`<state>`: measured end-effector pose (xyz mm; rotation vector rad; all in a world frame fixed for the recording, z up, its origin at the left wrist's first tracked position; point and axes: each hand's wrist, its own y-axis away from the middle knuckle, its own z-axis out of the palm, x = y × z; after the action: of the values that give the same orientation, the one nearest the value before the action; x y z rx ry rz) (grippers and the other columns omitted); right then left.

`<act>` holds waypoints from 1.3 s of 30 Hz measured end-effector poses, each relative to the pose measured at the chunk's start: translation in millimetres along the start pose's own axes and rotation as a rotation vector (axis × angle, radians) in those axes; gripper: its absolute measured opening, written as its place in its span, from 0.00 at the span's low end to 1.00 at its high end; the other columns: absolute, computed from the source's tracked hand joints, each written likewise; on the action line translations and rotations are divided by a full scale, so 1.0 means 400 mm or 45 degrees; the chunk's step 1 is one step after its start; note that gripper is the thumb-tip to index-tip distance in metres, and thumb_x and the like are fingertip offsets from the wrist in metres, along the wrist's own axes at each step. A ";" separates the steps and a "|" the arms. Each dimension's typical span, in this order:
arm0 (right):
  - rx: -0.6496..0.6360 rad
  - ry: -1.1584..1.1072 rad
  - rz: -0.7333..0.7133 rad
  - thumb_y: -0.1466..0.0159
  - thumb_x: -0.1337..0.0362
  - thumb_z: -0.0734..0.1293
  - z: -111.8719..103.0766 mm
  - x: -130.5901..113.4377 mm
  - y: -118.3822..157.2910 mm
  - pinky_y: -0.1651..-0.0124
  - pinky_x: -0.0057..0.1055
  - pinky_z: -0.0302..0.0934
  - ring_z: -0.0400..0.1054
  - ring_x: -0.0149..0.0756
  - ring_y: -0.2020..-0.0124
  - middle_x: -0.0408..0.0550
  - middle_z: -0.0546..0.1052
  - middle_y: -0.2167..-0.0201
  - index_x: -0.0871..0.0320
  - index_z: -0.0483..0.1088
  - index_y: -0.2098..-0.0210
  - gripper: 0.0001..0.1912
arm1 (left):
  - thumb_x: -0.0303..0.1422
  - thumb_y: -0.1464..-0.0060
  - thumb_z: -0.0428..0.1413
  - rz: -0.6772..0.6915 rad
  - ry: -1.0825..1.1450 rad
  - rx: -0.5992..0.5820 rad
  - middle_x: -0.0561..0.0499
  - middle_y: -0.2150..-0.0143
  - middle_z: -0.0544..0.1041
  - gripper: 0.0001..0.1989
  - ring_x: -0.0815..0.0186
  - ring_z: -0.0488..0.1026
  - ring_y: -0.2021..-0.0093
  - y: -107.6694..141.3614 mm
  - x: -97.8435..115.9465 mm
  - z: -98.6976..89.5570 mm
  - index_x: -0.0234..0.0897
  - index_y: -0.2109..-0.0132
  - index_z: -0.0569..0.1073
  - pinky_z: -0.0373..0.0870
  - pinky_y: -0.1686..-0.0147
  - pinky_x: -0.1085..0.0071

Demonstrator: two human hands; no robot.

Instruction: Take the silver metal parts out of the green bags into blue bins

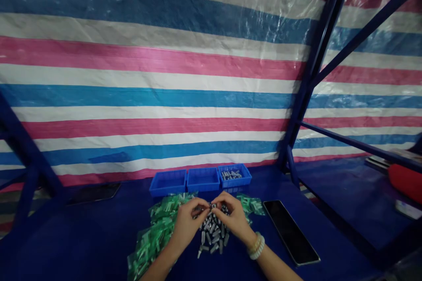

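Observation:
My left hand (pixel 188 220) and my right hand (pixel 233 217) meet over the middle of the blue table, fingertips pinched together. Between them is a small shiny metal piece (pixel 213 206), too small to name; it seems to be gripped from both sides. Directly below lies a loose pile of small silver cylindrical metal parts (pixel 215 233), partly hidden by my fingers. Clear bags with green contents (pixel 153 238) are heaped beside my left hand, and more green bags (pixel 253 204) lie beyond my right hand. A pale beaded bracelet (pixel 257 246) circles my right wrist.
Behind my hands stand two blue trays (pixel 169 193) (pixel 203 188) and a third blue tray (pixel 235 181) holding small metal parts. A large dark phone (pixel 292 233) lies at right, a dark flat device (pixel 95 193) at left. Blue frame posts (pixel 301 96) rise before a striped sheet (pixel 158 61).

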<state>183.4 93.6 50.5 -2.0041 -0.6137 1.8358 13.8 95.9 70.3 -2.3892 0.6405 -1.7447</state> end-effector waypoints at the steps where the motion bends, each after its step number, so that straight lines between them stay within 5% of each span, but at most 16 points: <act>1: -0.007 0.073 -0.060 0.42 0.63 0.71 -0.002 -0.006 0.000 0.66 0.31 0.62 0.65 0.34 0.70 0.43 0.70 0.74 0.56 0.76 0.66 0.05 | 0.36 0.49 0.58 -0.074 0.079 -0.048 0.49 0.67 0.77 0.07 0.62 0.76 0.64 0.002 -0.005 0.006 0.37 0.68 0.72 0.73 0.65 0.69; 4: -0.065 0.199 -0.143 0.42 0.63 0.71 -0.006 -0.021 0.002 0.66 0.31 0.61 0.65 0.34 0.71 0.44 0.69 0.74 0.55 0.77 0.66 0.05 | 0.39 0.52 0.61 -0.231 0.284 -0.167 0.51 0.69 0.78 0.12 0.61 0.77 0.65 0.008 -0.015 0.021 0.36 0.67 0.70 0.72 0.64 0.68; 7: -0.077 0.231 -0.159 0.42 0.64 0.70 -0.009 -0.027 0.001 0.66 0.31 0.61 0.65 0.34 0.71 0.43 0.70 0.75 0.55 0.75 0.66 0.04 | 0.39 0.54 0.62 -0.285 0.381 -0.095 0.51 0.68 0.79 0.13 0.61 0.77 0.65 0.011 -0.019 0.028 0.37 0.67 0.68 0.73 0.62 0.67; 12: 0.017 0.126 -0.040 0.43 0.67 0.68 -0.008 -0.008 -0.002 0.67 0.29 0.62 0.67 0.33 0.72 0.42 0.72 0.73 0.56 0.69 0.67 0.04 | 0.38 0.49 0.57 -0.129 0.241 0.179 0.48 0.63 0.78 0.09 0.60 0.77 0.58 0.011 -0.016 0.024 0.38 0.68 0.67 0.72 0.54 0.64; 20: -0.174 -0.468 0.281 0.46 0.59 0.73 0.026 0.038 -0.001 0.65 0.29 0.66 0.72 0.34 0.70 0.42 0.76 0.71 0.55 0.65 0.68 0.14 | 0.33 0.45 0.51 0.111 0.124 0.107 0.44 0.57 0.79 0.05 0.59 0.76 0.55 0.023 -0.010 0.024 0.38 0.67 0.70 0.72 0.52 0.61; 27: 0.059 0.058 0.060 0.37 0.57 0.66 -0.068 0.074 -0.070 0.57 0.37 0.68 0.73 0.41 0.61 0.50 0.79 0.62 0.56 0.73 0.59 0.12 | 0.31 0.43 0.48 0.172 -0.355 0.291 0.48 0.61 0.80 0.08 0.59 0.76 0.57 -0.029 -0.031 -0.064 0.40 0.63 0.72 0.70 0.52 0.61; 33: 0.217 0.683 -0.129 0.37 0.60 0.64 -0.156 0.128 -0.167 0.52 0.47 0.64 0.71 0.45 0.60 0.55 0.78 0.62 0.61 0.73 0.53 0.16 | 0.26 0.46 0.49 0.177 -0.699 -0.037 0.50 0.63 0.78 0.09 0.60 0.74 0.59 -0.060 -0.057 -0.126 0.41 0.63 0.73 0.68 0.56 0.64; 39: 0.112 0.742 -0.188 0.37 0.66 0.64 -0.112 0.100 -0.108 0.45 0.49 0.58 0.67 0.46 0.53 0.54 0.76 0.58 0.59 0.72 0.55 0.12 | 0.28 0.52 0.58 0.217 -0.842 -0.480 0.51 0.61 0.74 0.03 0.60 0.69 0.56 -0.052 -0.050 -0.150 0.40 0.68 0.76 0.64 0.55 0.66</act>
<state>227.3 152.9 44.1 -2.2157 -0.4745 1.0893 -41.4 132.0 79.5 -2.8078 1.0772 -0.7264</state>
